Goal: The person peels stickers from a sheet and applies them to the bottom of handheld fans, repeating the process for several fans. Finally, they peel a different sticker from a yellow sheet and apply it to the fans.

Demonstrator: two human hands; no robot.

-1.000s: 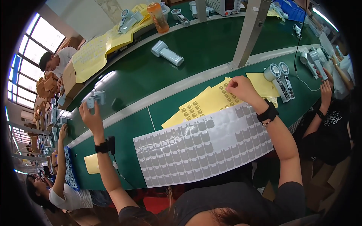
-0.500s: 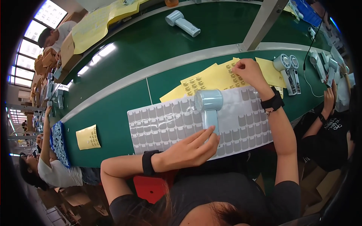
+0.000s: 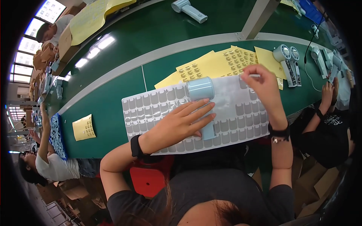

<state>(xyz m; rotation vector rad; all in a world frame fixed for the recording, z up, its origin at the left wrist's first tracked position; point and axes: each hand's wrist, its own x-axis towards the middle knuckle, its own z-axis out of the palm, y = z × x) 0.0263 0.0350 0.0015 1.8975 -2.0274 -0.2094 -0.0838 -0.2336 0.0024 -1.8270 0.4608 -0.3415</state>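
A light blue handheld fan [image 3: 201, 88] lies on a white sheet of grey stickers [image 3: 151, 98], its round head toward the far side. My left hand [image 3: 184, 118] is laid across the fan's handle, fingers over it and the thumb by its lower end, holding it against the sheet. At the sheet's far right edge, my right hand [image 3: 262, 81] has its thumb and forefinger drawn together over the grey stickers. Whatever is between those fingertips is too small to make out. Yellow sheets [image 3: 211, 62] with small dark stickers lie just beyond the white sheet.
Two fans [image 3: 288, 62] lie at the right, near a cable [image 3: 307, 77] and a co-worker's hand [image 3: 327, 92]. Another fan [image 3: 190, 12] rests beyond the metal rail [image 3: 166, 51]. A small yellow sticker piece [image 3: 84, 128] lies at the left. A metal post [image 3: 256, 20] rises behind.
My right hand has come from the yellow sheets to the white sheet's far right edge. My left hand has shifted from pinching the handle's end to lying across the handle.
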